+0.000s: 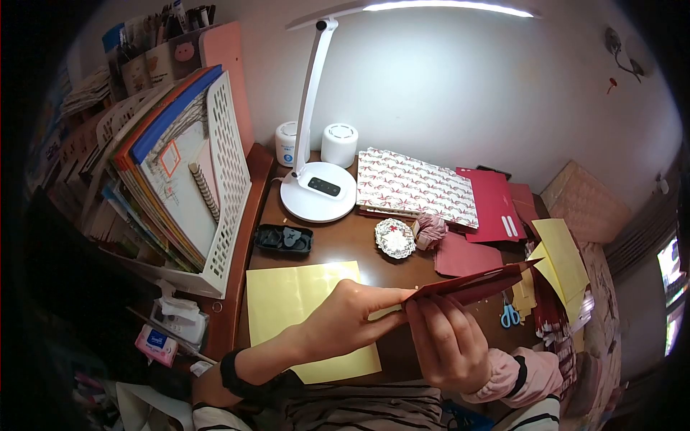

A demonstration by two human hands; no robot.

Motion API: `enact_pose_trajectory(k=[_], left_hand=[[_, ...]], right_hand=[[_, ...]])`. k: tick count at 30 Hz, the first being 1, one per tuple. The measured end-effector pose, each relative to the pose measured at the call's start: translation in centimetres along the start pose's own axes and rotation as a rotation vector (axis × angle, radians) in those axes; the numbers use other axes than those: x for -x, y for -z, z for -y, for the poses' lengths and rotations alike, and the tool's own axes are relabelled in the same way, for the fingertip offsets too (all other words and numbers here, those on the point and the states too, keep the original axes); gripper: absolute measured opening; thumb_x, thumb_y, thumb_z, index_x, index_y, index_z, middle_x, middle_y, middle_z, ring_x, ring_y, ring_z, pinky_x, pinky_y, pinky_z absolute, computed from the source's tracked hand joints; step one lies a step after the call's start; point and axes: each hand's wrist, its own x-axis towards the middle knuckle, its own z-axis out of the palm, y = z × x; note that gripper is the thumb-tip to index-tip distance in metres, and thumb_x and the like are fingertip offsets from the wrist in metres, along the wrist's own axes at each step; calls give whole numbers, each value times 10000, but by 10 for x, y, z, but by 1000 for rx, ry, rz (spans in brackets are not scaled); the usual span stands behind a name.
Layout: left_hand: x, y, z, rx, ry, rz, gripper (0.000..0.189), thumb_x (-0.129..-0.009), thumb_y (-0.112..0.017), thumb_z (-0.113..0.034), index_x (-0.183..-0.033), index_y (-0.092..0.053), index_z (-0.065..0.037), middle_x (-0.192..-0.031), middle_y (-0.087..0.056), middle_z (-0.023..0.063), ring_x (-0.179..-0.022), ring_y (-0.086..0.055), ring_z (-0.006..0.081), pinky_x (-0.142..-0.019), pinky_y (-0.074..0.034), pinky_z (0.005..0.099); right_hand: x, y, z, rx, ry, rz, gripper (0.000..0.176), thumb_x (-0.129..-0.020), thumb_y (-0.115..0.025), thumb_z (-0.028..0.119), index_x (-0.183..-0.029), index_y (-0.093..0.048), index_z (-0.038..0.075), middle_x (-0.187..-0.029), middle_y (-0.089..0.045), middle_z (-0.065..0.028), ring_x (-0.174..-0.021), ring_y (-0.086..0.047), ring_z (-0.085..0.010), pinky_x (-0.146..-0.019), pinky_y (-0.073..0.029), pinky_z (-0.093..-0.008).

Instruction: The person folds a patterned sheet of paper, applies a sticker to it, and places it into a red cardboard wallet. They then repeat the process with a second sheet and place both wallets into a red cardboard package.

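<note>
A folded dark red paper piece is held up above the desk, tilted, its far end pointing right. My right hand grips its lower left part, with the fingers along its near side. My left hand pinches the left end of the same paper between thumb and index finger. Below my left wrist lies a yellow sheet, flat on the brown desk. Part of that sheet is hidden by my left arm.
A white lamp stands behind, near a black tray. A round lacy item, pink yarn, patterned paper and red sheets lie beyond my hands. Blue scissors are at right; a file rack stands left.
</note>
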Motion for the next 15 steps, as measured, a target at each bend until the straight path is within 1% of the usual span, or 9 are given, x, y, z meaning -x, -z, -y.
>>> enact_pose_trajectory(k=[2, 3, 5, 9, 13, 15], left_hand=[[0, 0, 0, 18, 50, 0, 314, -857, -748, -44, -1167, -703, -26, -934, -724, 179, -802, -708, 290, -737, -549, 334], [-1, 1, 0, 17, 49, -1, 314, -857, -748, -44, -1167, -703, -26, -934, -724, 179, -802, -708, 290, -737, -549, 334], [-3, 3, 0, 68, -5, 17, 422, -879, -718, -38, -1295, -645, -31, -975, -718, 211, -811, -714, 325, -714, -549, 336], [-2, 3, 5, 33, -7, 29, 405, -882, -719, -43, -1282, -654, -33, -974, -718, 211, -814, -713, 324, -721, -547, 338], [-1, 3, 2, 32, 11, 40, 364, -888, -719, -44, -1249, -674, -32, -951, -722, 204, -786, -714, 311, -696, -545, 329], [-1, 3, 1, 37, 15, 38, 350, -891, -716, -42, -1239, -680, -31, -941, -725, 200, -776, -715, 306, -688, -545, 325]], right_hand=[[1, -1, -2, -32, -2, -6, 405, -808, -598, 109, -1158, -707, -64, -1181, -636, -191, -1075, -658, -307, -917, -588, -416], [1, -1, -3, -64, -5, -12, 418, -797, -602, 115, -1161, -707, -61, -1190, -633, -192, -1084, -654, -308, -924, -584, -419], [4, -3, -5, -91, -7, -21, 420, -794, -601, 114, -1161, -708, -59, -1198, -630, -190, -1091, -652, -308, -929, -580, -422], [4, 0, -8, -120, -12, -17, 419, -794, -598, 111, -1161, -711, -55, -1204, -629, -185, -1093, -651, -303, -932, -580, -423], [5, 1, -7, -100, 0, -19, 426, -788, -600, 115, -1162, -711, -55, -1194, -633, -181, -1085, -653, -303, -931, -584, -421], [5, 0, -6, -93, -1, -26, 444, -768, -603, 114, -1162, -707, -62, -1178, -637, -191, -1076, -655, -309, -933, -588, -423]])
